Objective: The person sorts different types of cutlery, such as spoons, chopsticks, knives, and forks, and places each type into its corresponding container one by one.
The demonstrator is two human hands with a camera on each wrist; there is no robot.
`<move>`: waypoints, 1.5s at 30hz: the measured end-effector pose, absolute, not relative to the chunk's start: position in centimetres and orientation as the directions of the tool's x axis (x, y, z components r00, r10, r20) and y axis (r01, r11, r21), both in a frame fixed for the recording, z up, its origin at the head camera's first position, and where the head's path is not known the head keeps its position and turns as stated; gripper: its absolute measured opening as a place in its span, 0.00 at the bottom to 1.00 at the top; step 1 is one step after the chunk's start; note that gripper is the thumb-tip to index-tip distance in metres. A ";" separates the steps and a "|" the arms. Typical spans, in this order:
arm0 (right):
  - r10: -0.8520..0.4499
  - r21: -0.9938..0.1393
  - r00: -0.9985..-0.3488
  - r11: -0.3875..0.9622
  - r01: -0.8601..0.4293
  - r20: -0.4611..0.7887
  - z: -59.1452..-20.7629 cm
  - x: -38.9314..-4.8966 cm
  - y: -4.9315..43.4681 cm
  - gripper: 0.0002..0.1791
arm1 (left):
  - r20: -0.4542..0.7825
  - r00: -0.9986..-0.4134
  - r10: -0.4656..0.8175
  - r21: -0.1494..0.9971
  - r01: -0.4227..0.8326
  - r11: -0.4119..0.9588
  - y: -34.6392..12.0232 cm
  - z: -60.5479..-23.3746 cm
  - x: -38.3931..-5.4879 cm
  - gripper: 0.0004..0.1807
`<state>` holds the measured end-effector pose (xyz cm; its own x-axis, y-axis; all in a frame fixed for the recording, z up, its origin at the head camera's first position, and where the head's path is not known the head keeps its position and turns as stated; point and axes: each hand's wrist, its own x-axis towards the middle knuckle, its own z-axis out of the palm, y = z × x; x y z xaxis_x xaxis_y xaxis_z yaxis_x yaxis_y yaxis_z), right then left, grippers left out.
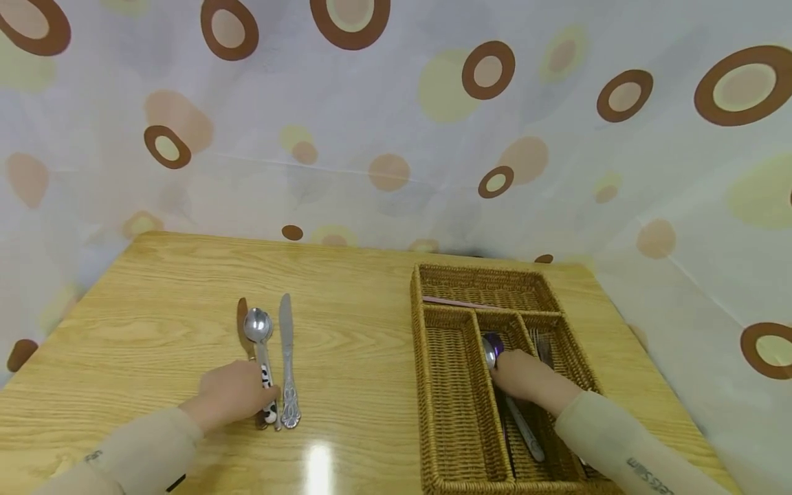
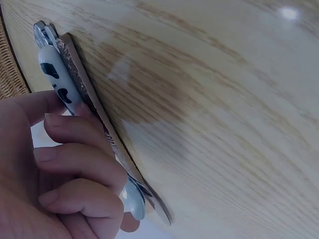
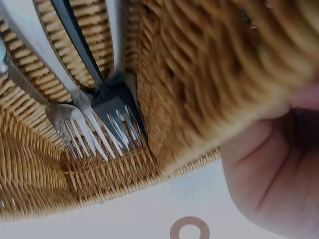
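Pinching a patterned-handled spoon (image 1: 266, 377), near left, in left hand (image 1: 232, 392). Reaching with right hand (image 1: 522, 375) into the wicker cutlery tray's (image 1: 423, 385) middle compartment, at right, among spoons (image 1: 489, 353); cannot tell that hand's finger spread. Apparently sorting spoons; next probably calls for release or a clean lift.

We see a smooth, glossy wood-grain table (image 1: 353, 330) catching glare at bottom centre, and a rough wicker tray (image 1: 427, 392) at lower right. Left of centre, we find a shiny metal spoon (image 1: 256, 324) and a duller metal knife (image 1: 287, 337) with a raised-relief handle. Behind, the sheet (image 1: 383, 124) looks matt, faintly creased; the bottom-left sleeve (image 1: 148, 447) is matt cloth.
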<state>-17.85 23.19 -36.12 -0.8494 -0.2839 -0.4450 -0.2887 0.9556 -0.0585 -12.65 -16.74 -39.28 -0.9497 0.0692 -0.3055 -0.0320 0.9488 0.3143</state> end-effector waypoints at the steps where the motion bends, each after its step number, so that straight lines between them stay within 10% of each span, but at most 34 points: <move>1: -0.239 -0.132 -0.870 0.971 -0.200 -0.432 -36.1 -17.9 23.2 0.20 | -0.304 -0.950 0.068 0.317 -0.034 0.948 -16.6 -39.2 -12.7 0.19; 45: -0.189 -0.285 -0.899 0.956 -0.076 -0.395 -32.9 -18.6 23.3 0.22 | -0.139 -0.990 -0.025 0.602 -0.105 0.791 -12.3 -38.4 -12.7 0.15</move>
<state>-18.55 23.30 -32.87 -0.8990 -0.1892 -0.3949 -0.0759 0.9555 -0.2849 -12.74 -12.28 -38.42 -0.9900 -0.0254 -0.1389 -0.1049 0.7913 0.6024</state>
